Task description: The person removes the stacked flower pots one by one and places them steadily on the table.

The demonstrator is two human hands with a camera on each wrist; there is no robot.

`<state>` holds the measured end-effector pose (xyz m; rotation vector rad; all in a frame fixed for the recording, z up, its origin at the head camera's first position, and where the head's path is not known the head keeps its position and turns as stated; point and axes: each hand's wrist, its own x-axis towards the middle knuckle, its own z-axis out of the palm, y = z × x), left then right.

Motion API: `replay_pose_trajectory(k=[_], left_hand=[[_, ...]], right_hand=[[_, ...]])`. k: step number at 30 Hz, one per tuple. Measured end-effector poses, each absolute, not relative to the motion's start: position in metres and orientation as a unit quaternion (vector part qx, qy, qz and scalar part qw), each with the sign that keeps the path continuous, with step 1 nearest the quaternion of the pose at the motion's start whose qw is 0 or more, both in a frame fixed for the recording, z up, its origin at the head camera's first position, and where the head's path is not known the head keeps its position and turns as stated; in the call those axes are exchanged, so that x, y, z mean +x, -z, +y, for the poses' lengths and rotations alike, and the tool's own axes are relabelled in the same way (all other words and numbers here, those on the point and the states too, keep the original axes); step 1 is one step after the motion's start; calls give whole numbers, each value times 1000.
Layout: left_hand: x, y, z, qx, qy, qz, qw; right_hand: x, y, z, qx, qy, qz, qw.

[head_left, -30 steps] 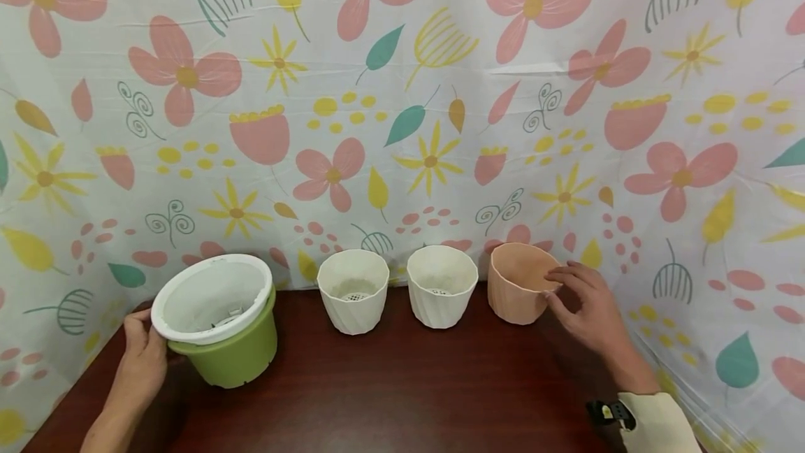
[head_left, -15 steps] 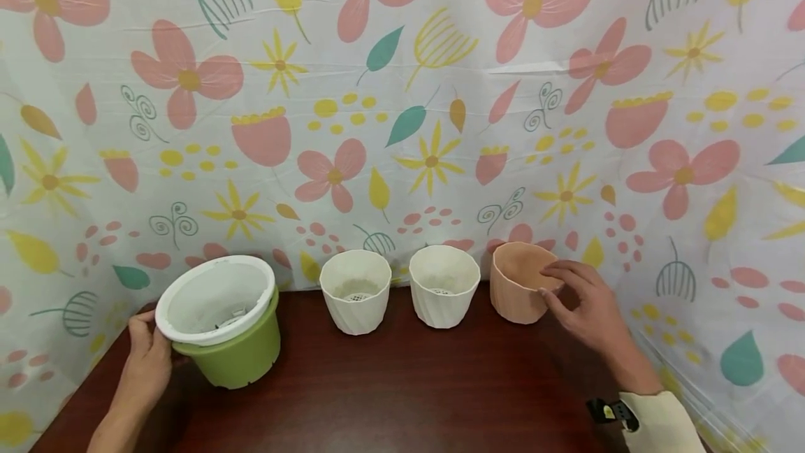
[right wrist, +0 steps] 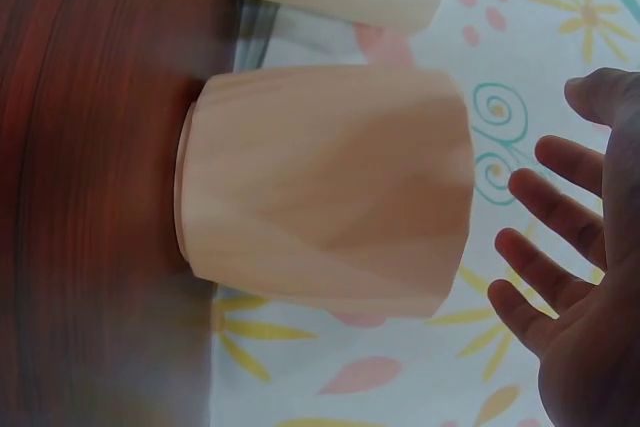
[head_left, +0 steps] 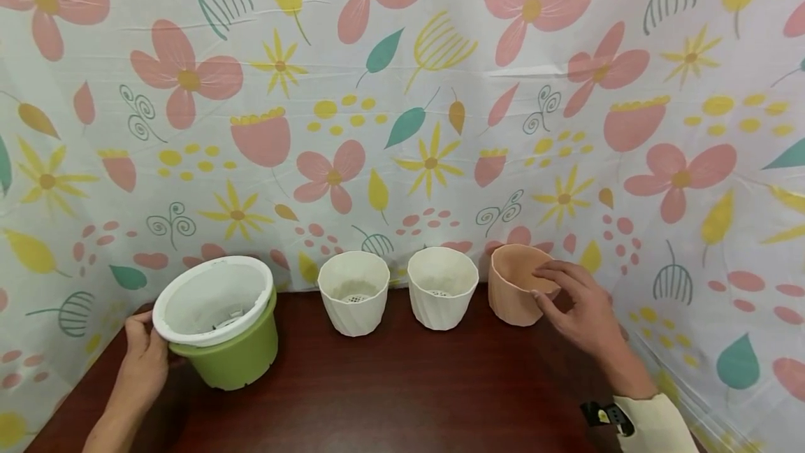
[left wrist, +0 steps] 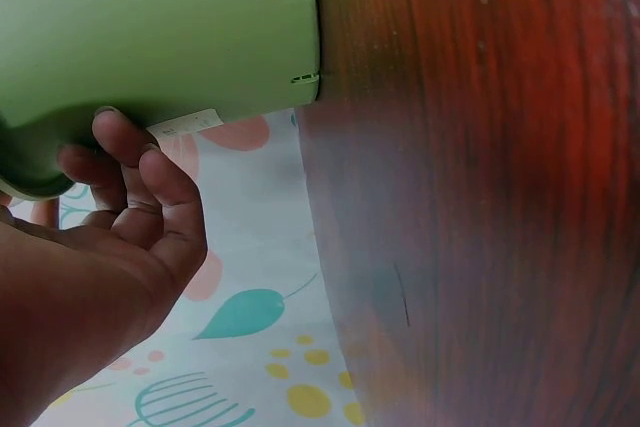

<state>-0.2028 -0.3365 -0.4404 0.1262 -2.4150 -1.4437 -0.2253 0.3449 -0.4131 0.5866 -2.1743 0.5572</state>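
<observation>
At the left of the table, a white flowerpot [head_left: 214,299] sits nested inside a green flowerpot [head_left: 235,355], its rim standing above the green one. My left hand [head_left: 143,362] grips the stack at its left side near the rims. Curled fingers [left wrist: 172,192] show against the green wall in the left wrist view. A peach flowerpot [head_left: 512,303] with a fluted wall stands upright at the right. Beside and above its right rim is my right hand [head_left: 581,313], fingers extended and spread. The right wrist view shows a gap between those fingers [right wrist: 555,212] and the pot.
Two fluted white flowerpots, a left one [head_left: 354,310] and a right one [head_left: 442,310], stand upright between the green stack and the peach pot. All line the back of the dark red wooden table [head_left: 390,397]. A flower-printed cloth [head_left: 402,215] hangs right behind them.
My right hand has shifted slightly left, further over the peach pot's rim. The left hand and the pots stay in place; the view sways a little.
</observation>
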Motion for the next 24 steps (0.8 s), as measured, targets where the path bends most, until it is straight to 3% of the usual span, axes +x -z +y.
replay_pose_trajectory(k=[16, 24], left_hand=[[-204, 440, -336, 42, 508, -845, 159], [-203, 441, -337, 42, 505, -846, 163]], right_hand=[[-224, 406, 335, 265, -216, -846, 410], [-223, 406, 330, 265, -238, -853, 382]])
